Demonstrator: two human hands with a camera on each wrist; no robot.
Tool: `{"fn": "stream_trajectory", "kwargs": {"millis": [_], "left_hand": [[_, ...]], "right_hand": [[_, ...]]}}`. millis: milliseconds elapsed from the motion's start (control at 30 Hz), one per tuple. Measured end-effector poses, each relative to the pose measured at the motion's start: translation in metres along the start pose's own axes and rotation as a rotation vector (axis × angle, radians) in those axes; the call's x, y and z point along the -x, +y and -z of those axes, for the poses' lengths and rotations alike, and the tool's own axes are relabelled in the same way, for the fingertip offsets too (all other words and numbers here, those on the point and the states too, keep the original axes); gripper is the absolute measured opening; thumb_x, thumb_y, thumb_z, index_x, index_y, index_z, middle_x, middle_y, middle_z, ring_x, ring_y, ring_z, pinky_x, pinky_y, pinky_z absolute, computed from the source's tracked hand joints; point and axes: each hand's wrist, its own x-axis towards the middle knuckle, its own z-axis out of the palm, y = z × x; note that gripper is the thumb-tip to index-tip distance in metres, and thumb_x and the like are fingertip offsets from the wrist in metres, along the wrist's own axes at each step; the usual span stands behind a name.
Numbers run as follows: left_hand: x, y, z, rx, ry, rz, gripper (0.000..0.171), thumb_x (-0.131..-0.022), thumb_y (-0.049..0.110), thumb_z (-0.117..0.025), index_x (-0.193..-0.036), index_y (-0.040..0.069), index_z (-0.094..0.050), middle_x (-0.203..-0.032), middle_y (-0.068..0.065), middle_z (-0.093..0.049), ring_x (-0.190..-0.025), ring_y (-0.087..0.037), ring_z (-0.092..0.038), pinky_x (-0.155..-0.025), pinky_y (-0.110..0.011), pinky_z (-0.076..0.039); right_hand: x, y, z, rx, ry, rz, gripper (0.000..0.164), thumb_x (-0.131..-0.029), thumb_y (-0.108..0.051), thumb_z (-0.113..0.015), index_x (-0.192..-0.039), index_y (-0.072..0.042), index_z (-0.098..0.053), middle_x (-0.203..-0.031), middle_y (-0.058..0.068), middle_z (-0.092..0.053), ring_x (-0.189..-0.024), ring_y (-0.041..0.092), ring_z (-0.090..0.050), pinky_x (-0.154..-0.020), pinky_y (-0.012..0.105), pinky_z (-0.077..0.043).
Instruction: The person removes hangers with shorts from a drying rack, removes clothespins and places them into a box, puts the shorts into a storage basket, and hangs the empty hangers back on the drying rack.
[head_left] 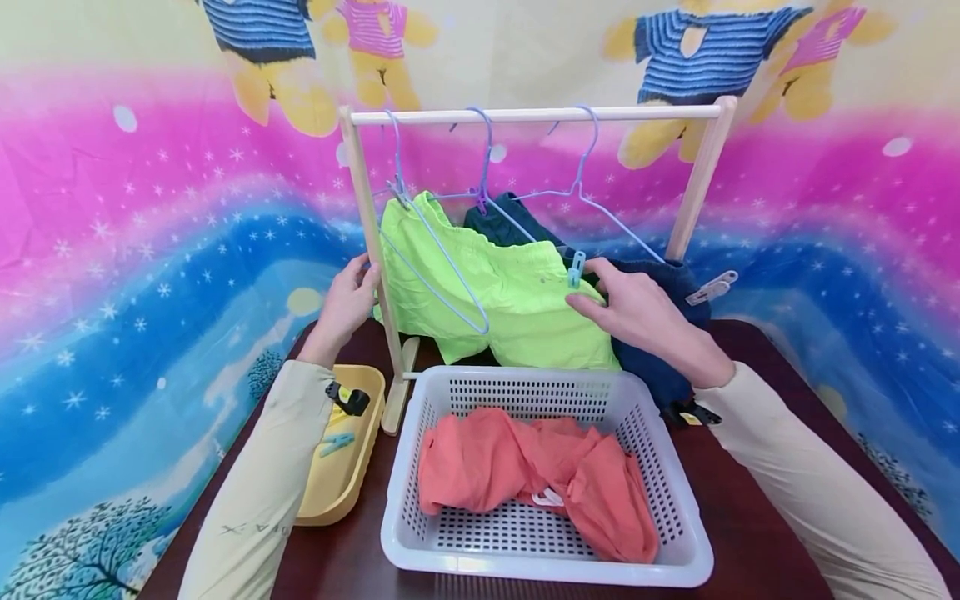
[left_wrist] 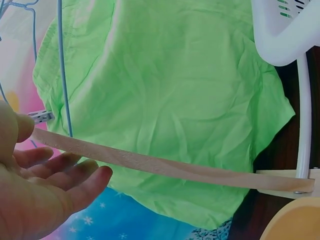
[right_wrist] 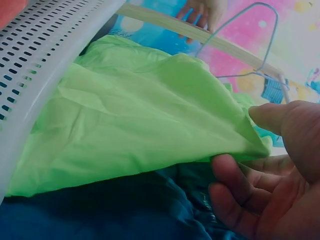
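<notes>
Lime-green shorts (head_left: 517, 292) hang from a blue wire hanger on a small wooden rack, clipped at the waistband by a grey clothespin (left_wrist: 41, 117) on the left and a light-blue clothespin (head_left: 576, 268) on the right. My right hand (head_left: 645, 312) is at the right end of the waistband, beside the blue clothespin. Its thumb and fingers (right_wrist: 227, 172) stand apart around the fabric's edge. Beside the rack's left post (head_left: 372, 192) is my left hand (head_left: 347, 300), fingers loosely extended behind the wood and holding nothing.
Dark blue clothes (head_left: 652, 358) hang behind on other hangers, one with a white clothespin (head_left: 712, 287). In front stands a white perforated basket (head_left: 547, 575) with a crumpled coral garment (head_left: 487, 458). A yellow tray (head_left: 330, 504) holding clothespins (head_left: 337, 443) sits at left.
</notes>
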Motion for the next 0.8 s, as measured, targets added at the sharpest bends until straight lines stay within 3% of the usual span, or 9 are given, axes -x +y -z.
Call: {"fn": "stream_trajectory", "kwargs": {"millis": [100,267,400,567,800], "left_hand": [[-0.001,0.000,-0.002,0.020,0.003,-0.004,0.054,-0.106,0.037,-0.036,-0.154,0.011,-0.030,-0.139,-0.025,-0.051,-0.128,-0.036,-0.050,-0.102,-0.052,-0.047],[-0.002,0.000,-0.005,0.052,0.019,-0.008,0.052,-0.106,0.035,-0.036,-0.151,0.008,-0.033,-0.133,-0.027,-0.052,-0.121,-0.038,-0.053,-0.101,-0.053,-0.048],[-0.003,-0.001,-0.005,0.050,0.025,-0.005,0.052,-0.106,0.036,-0.035,-0.150,0.009,-0.034,-0.131,-0.026,-0.053,-0.119,-0.037,-0.054,-0.100,-0.051,-0.049],[-0.003,-0.002,-0.005,0.047,0.025,-0.005,0.051,-0.106,0.036,-0.036,-0.150,0.008,-0.035,-0.128,-0.025,-0.054,-0.117,-0.038,-0.054,-0.098,-0.051,-0.049],[-0.003,-0.002,-0.005,0.048,0.020,0.003,0.050,-0.106,0.034,-0.037,-0.150,0.009,-0.035,-0.129,-0.024,-0.053,-0.120,-0.037,-0.052,-0.098,-0.051,-0.050]], "right_hand": [[-0.002,-0.002,-0.003,0.002,0.006,-0.001,0.050,-0.096,-0.052,-0.055,-0.128,-0.014,-0.048,-0.065,0.006,-0.044,-0.048,0.020,-0.039,-0.046,0.032,-0.033],[-0.005,-0.005,-0.007,0.010,0.030,0.001,0.037,-0.096,-0.050,-0.056,-0.101,-0.014,-0.048,-0.062,0.004,-0.039,-0.047,0.021,-0.037,-0.045,0.031,-0.030],[-0.008,-0.007,-0.010,0.028,0.019,-0.007,0.036,-0.097,-0.046,-0.057,-0.089,-0.014,-0.045,-0.059,0.003,-0.036,-0.045,0.020,-0.036,-0.045,0.030,-0.029],[-0.009,-0.009,-0.013,0.059,0.012,0.041,0.029,-0.101,-0.034,-0.055,-0.087,-0.011,-0.045,-0.060,0.003,-0.034,-0.045,0.019,-0.033,-0.046,0.029,-0.027],[-0.006,-0.012,-0.016,0.080,-0.012,0.099,0.021,-0.104,-0.026,-0.048,-0.096,-0.007,-0.045,-0.059,0.003,-0.032,-0.045,0.017,-0.031,-0.046,0.027,-0.026]]}}
